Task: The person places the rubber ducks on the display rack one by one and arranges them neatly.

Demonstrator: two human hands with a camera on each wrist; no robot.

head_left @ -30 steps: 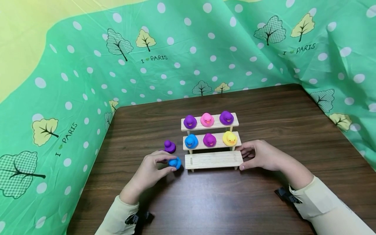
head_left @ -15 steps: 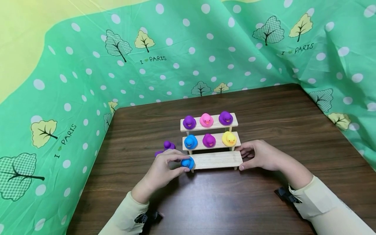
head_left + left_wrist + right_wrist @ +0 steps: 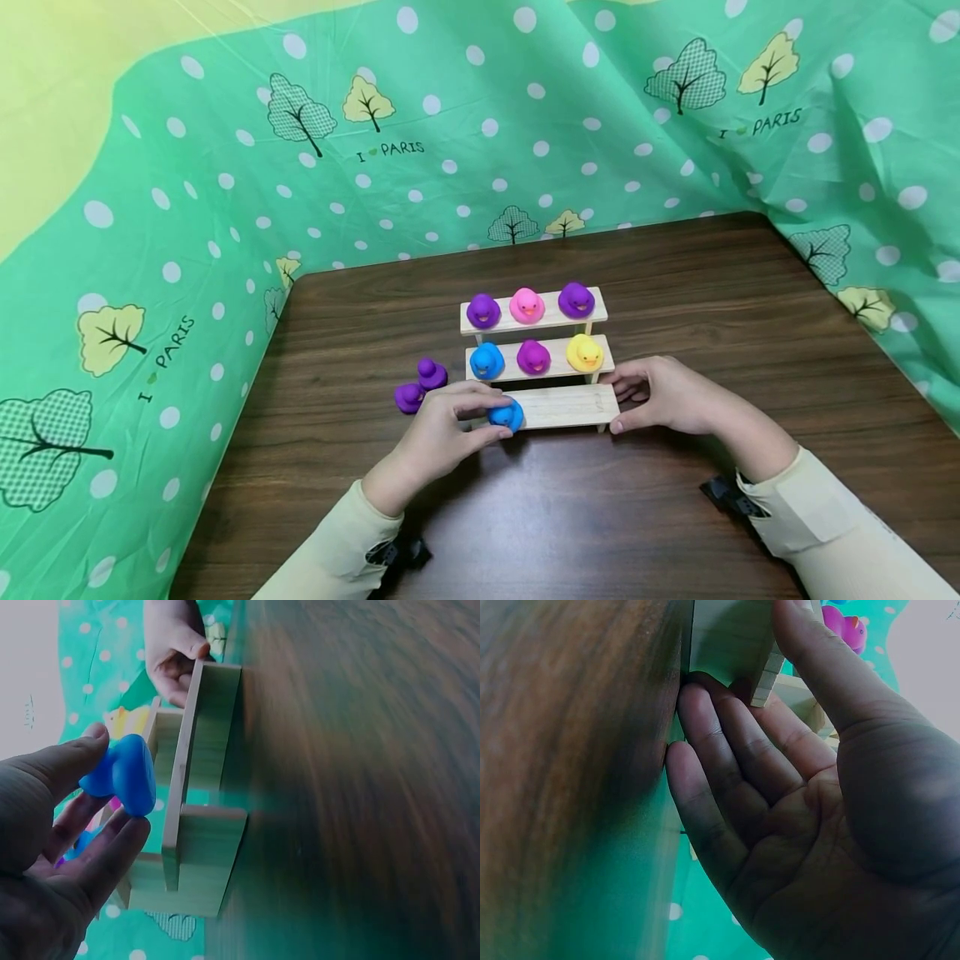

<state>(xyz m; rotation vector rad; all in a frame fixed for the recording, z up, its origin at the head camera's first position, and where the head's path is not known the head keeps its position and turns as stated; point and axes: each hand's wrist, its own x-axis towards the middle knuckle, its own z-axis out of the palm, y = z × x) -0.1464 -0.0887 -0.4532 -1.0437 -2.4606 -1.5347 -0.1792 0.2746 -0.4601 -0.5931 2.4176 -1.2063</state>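
Note:
My left hand pinches a blue rubber duck between thumb and fingers, over the left part of the lowest step of a three-tier wooden display stand. In the left wrist view a gap shows between the duck and the step's board. My right hand grips the stand's right end, thumb at the front corner and fingers behind. On the middle step sit a blue duck, a magenta duck and a yellow duck.
The top step carries a purple duck, a pink duck and another purple duck. Two purple ducks rest on the dark wood table left of the stand. Green dotted cloth hangs behind and at both sides.
My left hand has carried the blue duck rightward from beside the stand to over the lowest step, uncovering a second purple duck on the table. The right hand stays at the stand's end.

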